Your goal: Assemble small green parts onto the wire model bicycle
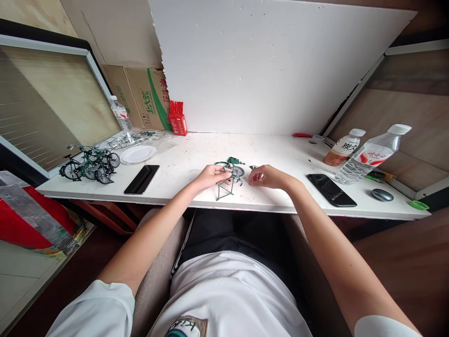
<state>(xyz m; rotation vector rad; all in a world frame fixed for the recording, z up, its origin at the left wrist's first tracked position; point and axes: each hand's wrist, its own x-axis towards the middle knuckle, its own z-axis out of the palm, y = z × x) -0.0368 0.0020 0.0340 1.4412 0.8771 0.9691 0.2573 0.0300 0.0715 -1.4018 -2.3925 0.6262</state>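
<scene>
Near the table's front edge, my left hand [213,177] is closed, thumb and fingers pinching a small green model bicycle frame [225,193] whose thin bars stick out below the fingertips. A spoked toy wheel [239,172] shows just beyond those fingertips; whether it is joined to the frame I cannot tell. Behind it lies a flat dark green piece [235,160]. To the right, my right hand [265,177] is low over the table with fingers curled in, and what they hold, if anything, is hidden. A tiny green part [253,167] lies beside its knuckles.
Several assembled model bicycles [89,164] stand at the left, near a white plate [138,154] and a phone [142,179]. On the right are another phone [331,190], two bottles [372,154], a grey oval object [382,194] and a green ring [419,205]. A white board [273,65] rises behind.
</scene>
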